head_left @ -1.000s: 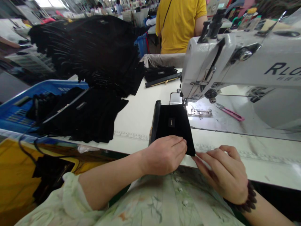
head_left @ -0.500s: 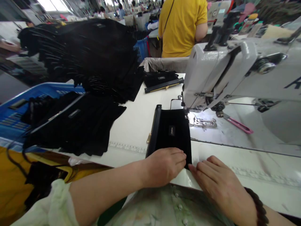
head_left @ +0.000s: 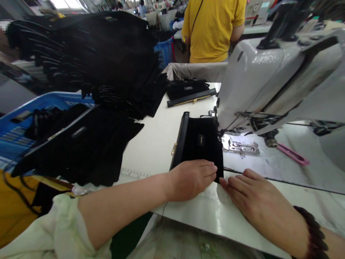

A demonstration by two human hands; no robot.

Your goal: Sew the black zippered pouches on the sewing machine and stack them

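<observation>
A black fabric panel (head_left: 203, 151) with a small label lies flat on the sewing machine table. A zipper band (head_left: 180, 140) with a gold pull runs along its left side, and its right edge sits at the needle and presser foot (head_left: 221, 136) of the sewing machine (head_left: 258, 90). My left hand (head_left: 190, 180) rests on the near part of the panel, fingers together and bent over the cloth. At the panel's near right corner, my right hand (head_left: 250, 201) pinches the edge between thumb and fingers. The hidden fingertips of my left hand cannot be made out fully.
Behind the panel lie another zippered black piece (head_left: 191, 98) and folded cloth. A tall stack of black pieces (head_left: 94, 54) and a blue basket (head_left: 48, 97) fill the left. Pink thread snips (head_left: 293, 154) lie on the machine bed. A person in yellow (head_left: 212, 32) stands beyond.
The panel and both hands have shifted slightly away from me, toward the back of the machine. My head view has also moved a little, making the machine look larger.
</observation>
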